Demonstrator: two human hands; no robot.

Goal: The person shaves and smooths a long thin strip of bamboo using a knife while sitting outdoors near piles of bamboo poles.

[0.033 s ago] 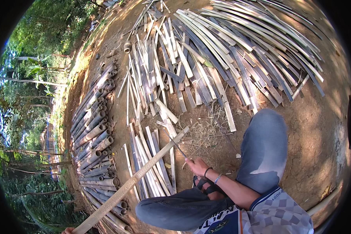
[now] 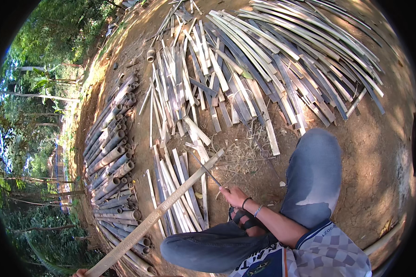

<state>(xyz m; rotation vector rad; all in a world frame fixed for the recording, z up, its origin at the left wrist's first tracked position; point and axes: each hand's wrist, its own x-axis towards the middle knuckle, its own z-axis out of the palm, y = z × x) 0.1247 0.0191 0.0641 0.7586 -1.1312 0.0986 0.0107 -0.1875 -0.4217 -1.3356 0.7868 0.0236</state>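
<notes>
My right hand (image 2: 234, 195) is closed around the handle of a thin dark knife (image 2: 207, 170), whose blade points up and left toward the far end of a long pale bamboo pole (image 2: 162, 212). The pole slants from the lower left edge up to the middle of the view. Only a sliver of my left hand (image 2: 79, 273) shows at the bottom edge, gripping the pole's near end. I sit with both knees bent in blue-grey trousers (image 2: 312, 180), a sandalled foot just under my right wrist.
Several split bamboo strips (image 2: 180, 194) lie on the dirt beneath the pole. A large fan of longer strips (image 2: 282, 60) covers the ground ahead. Round bamboo tubes (image 2: 111, 161) are stacked in a row at the left. Trees stand beyond them.
</notes>
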